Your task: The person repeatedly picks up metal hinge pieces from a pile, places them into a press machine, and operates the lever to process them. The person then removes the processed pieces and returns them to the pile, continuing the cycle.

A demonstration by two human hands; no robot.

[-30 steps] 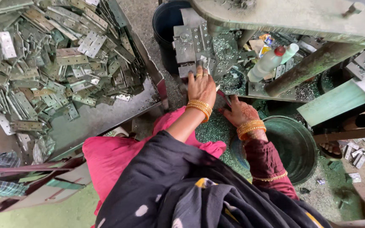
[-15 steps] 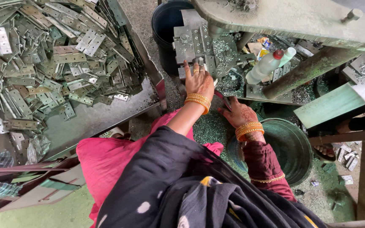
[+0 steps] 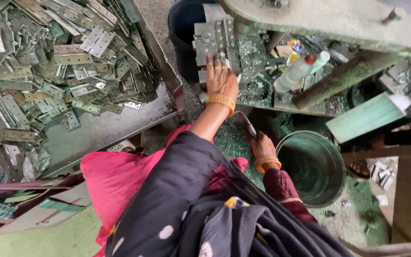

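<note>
1. The left hand (image 3: pixel 222 78) has been reaching further forward since the earlier frame, now pressing flat on a hinge plate (image 3: pixel 220 58) at the machine block (image 3: pixel 215 40); the right hand (image 3: pixel 262 146) has been dropping lower, beside the green bucket (image 3: pixel 312 166).
2. The big tray (image 3: pixel 120 128) at the left is holding a heap of metal hinges (image 3: pixel 58 62), well apart from both hands.
3. The left arm is stretching straight out, fingers spread, grip wide and lying on the plate rather than closing on it.
4. The right grip is curling narrow around a thin red-edged tool (image 3: pixel 249 124), its wrist bent down.
</note>
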